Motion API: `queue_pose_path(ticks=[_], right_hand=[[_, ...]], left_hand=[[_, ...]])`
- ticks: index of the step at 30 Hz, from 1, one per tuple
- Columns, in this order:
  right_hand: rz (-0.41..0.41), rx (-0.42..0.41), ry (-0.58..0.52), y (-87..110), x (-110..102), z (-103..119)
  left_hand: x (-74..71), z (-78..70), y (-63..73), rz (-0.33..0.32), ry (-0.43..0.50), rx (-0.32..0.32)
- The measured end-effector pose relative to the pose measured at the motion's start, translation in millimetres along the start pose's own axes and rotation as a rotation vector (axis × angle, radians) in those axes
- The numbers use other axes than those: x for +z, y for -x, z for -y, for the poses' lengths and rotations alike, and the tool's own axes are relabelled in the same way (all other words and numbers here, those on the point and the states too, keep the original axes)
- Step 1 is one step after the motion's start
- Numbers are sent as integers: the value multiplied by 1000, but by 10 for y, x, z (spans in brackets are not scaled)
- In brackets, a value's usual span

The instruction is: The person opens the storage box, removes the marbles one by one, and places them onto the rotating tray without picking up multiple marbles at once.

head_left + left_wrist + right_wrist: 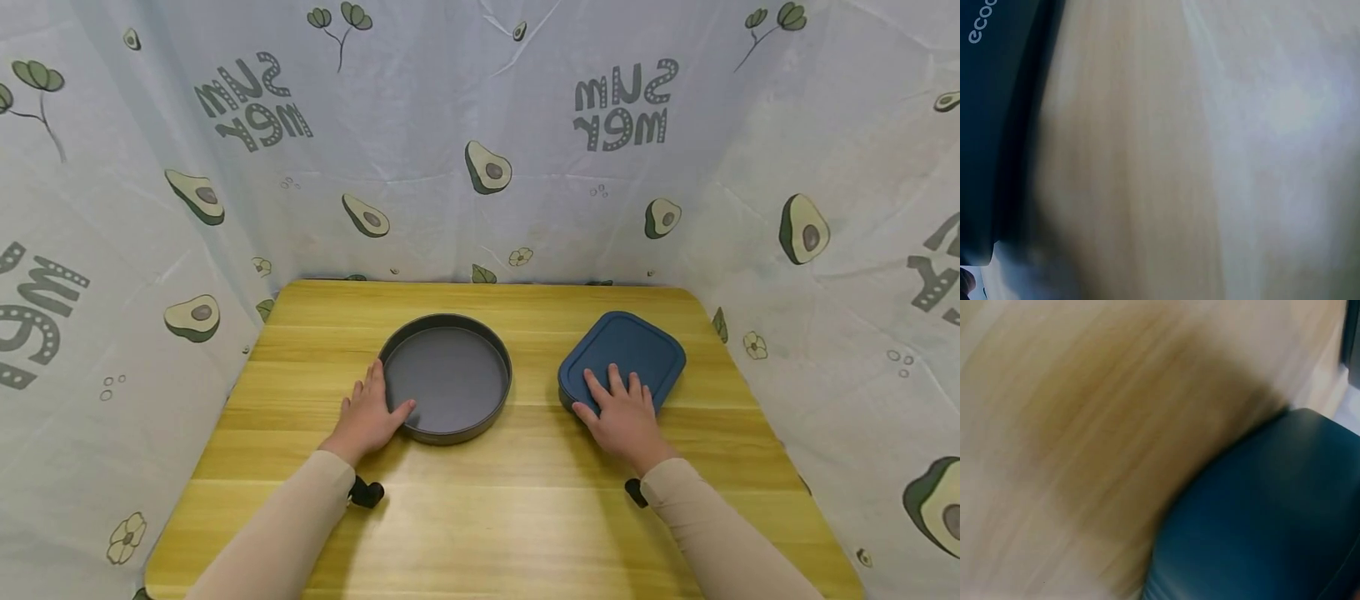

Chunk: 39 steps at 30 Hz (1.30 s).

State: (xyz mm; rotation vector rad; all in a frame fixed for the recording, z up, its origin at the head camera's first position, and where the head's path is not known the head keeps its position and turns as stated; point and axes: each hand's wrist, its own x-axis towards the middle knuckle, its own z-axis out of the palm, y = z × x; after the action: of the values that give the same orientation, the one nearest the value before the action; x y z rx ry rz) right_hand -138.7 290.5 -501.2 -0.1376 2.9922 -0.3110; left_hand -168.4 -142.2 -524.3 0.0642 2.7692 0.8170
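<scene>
A round dark grey pan [453, 379] with a low upright wall lies left of the table's middle. My left hand [367, 417] touches its near-left rim, fingers extended along the outside and thumb reaching over the edge. To the right sits a squarish container with a dark blue lid [633, 350], turned at an angle. My right hand [622, 421] rests on the lid's near part with its fingers spread. In the right wrist view the container's rounded blue corner [1272, 512] fills the lower right. Neither wrist view plainly shows the hands.
The wood-grain table [495, 517] has a pale curtain [420, 108] with avocado prints behind it and at both sides. A dark surface with light lettering [985, 22] stands at the left edge of the left wrist view. Table surface separates the pan and container.
</scene>
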Motion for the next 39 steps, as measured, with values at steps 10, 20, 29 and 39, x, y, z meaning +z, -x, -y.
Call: queue_pose_path(ticks=[10, 20, 29, 39], right_hand=[[-35, -117, 90, 16, 28, -32], [-49, -304, 85, -14, 12, -102], [48, -334, -61, -100, -60, 32], [17, -175, 15, -212, 50, 430]], left_hand=[[17, -4, 4, 1, 45, -13], [17, 5, -17, -17, 44, -7], [10, -8, -23, -20, 37, -18], [4, -14, -14, -13, 19, -26]])
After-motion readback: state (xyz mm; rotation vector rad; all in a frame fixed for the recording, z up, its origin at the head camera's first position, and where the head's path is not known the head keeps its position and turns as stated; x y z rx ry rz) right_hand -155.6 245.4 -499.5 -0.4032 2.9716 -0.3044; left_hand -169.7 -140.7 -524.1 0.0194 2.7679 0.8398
